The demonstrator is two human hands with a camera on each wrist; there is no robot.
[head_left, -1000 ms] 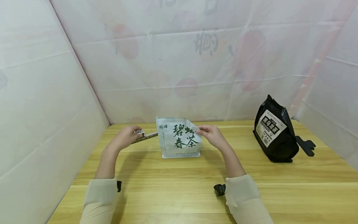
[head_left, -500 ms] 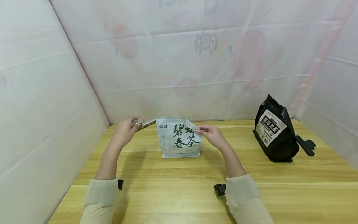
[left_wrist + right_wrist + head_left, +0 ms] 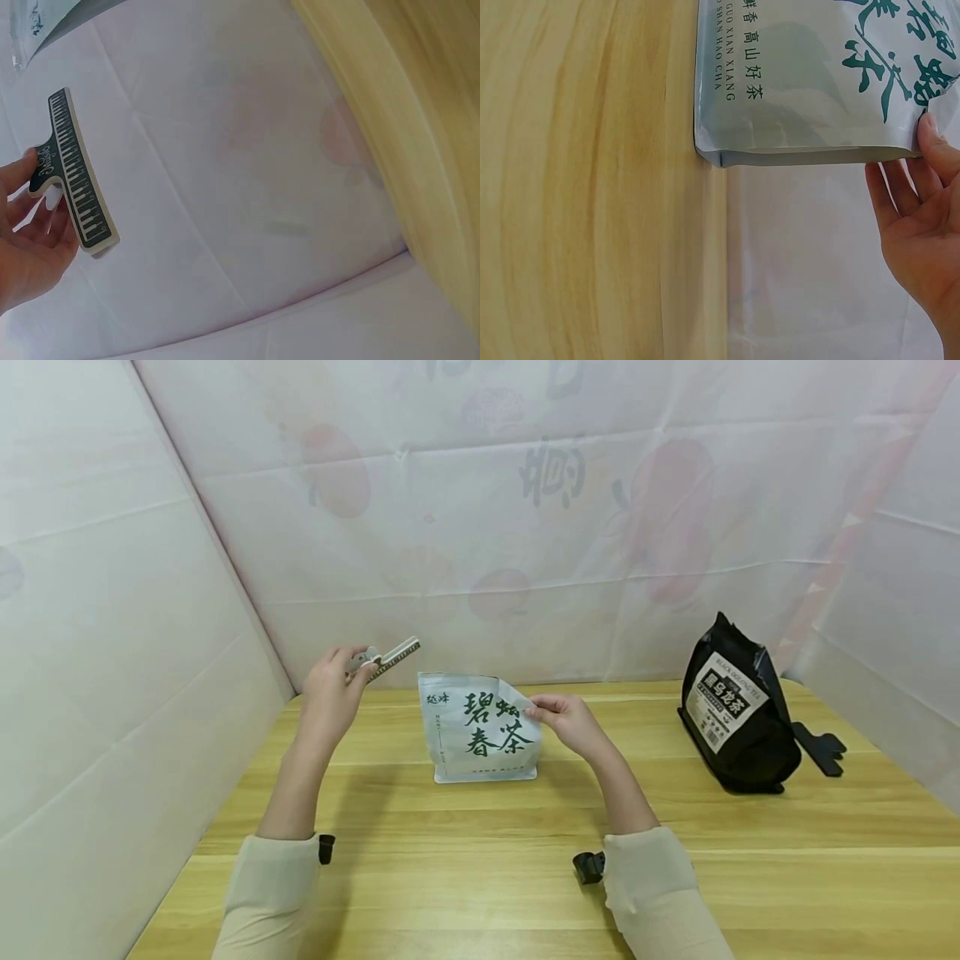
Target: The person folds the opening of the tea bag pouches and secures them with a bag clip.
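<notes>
In my left hand (image 3: 328,697) is a clip (image 3: 395,661) with a long piano-key edge. The left wrist view shows my thumb on its dark lettered handle and the fingers behind. It is held up off the table, left of and above a pale tea bag (image 3: 482,735) with dark green writing. That bag stands upright on the table, its top right corner folded in. My right hand (image 3: 572,725) pinches this corner between thumb and fingers, the thumb on the front face in the right wrist view. The clip and the bag are apart.
A black tea bag (image 3: 738,714) with a white label stands at the right of the wooden table (image 3: 465,868). A black hand-shaped piece (image 3: 822,750) sticks out at its right side. White patterned cloth (image 3: 450,527) hangs behind and at both sides.
My left hand has lifted the clip up from beside the pale bag's left edge, and its tip now points higher, towards the upper right. My right hand and both bags look unmoved.
</notes>
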